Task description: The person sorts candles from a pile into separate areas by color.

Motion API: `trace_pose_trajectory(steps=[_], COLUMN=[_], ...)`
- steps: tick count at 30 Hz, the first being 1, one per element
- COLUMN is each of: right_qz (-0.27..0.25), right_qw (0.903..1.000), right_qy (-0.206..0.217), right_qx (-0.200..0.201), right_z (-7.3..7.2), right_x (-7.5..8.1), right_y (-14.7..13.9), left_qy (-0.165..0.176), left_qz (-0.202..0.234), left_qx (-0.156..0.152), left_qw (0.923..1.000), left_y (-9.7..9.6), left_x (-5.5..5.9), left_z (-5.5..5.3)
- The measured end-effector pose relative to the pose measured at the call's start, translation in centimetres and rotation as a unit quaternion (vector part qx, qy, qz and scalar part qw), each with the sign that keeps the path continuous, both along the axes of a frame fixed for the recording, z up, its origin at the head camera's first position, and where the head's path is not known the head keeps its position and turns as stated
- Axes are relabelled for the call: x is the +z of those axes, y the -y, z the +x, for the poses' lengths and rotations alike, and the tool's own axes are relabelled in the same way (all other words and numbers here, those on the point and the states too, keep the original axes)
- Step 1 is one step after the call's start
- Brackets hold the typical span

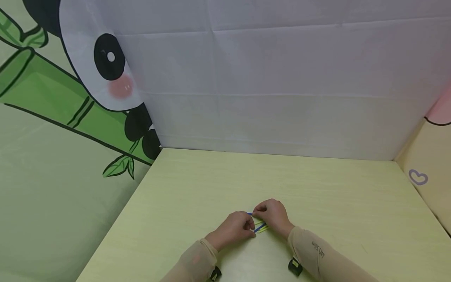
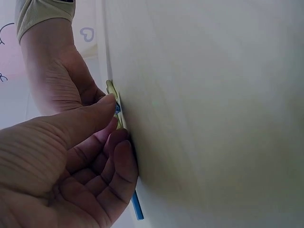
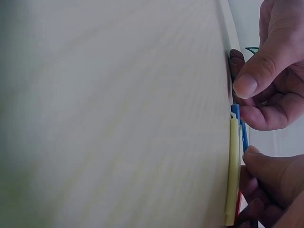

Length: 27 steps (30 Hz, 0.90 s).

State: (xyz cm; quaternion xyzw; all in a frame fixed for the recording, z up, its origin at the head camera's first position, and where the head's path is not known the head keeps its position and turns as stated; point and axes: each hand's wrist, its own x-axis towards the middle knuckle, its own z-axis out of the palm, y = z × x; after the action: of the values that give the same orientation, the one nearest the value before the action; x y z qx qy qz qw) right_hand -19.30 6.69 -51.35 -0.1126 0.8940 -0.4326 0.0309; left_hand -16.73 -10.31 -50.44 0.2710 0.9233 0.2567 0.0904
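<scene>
In the head view my left hand (image 1: pixel 237 226) and right hand (image 1: pixel 273 214) are close together over a small group of sticks on the table. A blue stick (image 1: pixel 260 227) lies slanted across yellow sticks (image 1: pixel 263 230) between them. In the right wrist view my right hand (image 3: pixel 273 183) pinches the blue stick (image 3: pixel 245 135) between thumb and finger, beside a yellow stick (image 3: pixel 232 171). My left hand (image 2: pixel 71 166) has bent fingers and a gap between thumb and forefinger, its fingertips right at the blue stick's end. Another blue stick (image 2: pixel 137 206) sticks out past the left fingers.
The pale wooden table (image 1: pixel 197 180) spreads around the hands. A white cloth panel (image 1: pixel 264 78) rises at its far edge, with a panda and bamboo printed sheet (image 1: pixel 70 94) on the left. A bit of red (image 3: pixel 239 202) shows behind the yellow stick.
</scene>
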Motion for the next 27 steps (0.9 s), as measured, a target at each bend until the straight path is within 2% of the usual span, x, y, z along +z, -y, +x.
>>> trace_pose_trajectory(steps=[16,27], right_qz=[0.011,0.004], right_qw=[0.9999,0.9998], right_qy=[-0.012,-0.018], right_qx=[0.003,0.004], right_z=[0.38,0.69], right_x=[0.09,0.29], right_y=[0.44,0.74], left_qy=[-0.007,-0.007], left_qz=[-0.020,-0.021], left_qx=[-0.008,-0.007], left_qw=[0.9997,0.9997], left_y=[-0.02,0.14], left_x=[0.41,-0.09], left_z=[0.35,0.25])
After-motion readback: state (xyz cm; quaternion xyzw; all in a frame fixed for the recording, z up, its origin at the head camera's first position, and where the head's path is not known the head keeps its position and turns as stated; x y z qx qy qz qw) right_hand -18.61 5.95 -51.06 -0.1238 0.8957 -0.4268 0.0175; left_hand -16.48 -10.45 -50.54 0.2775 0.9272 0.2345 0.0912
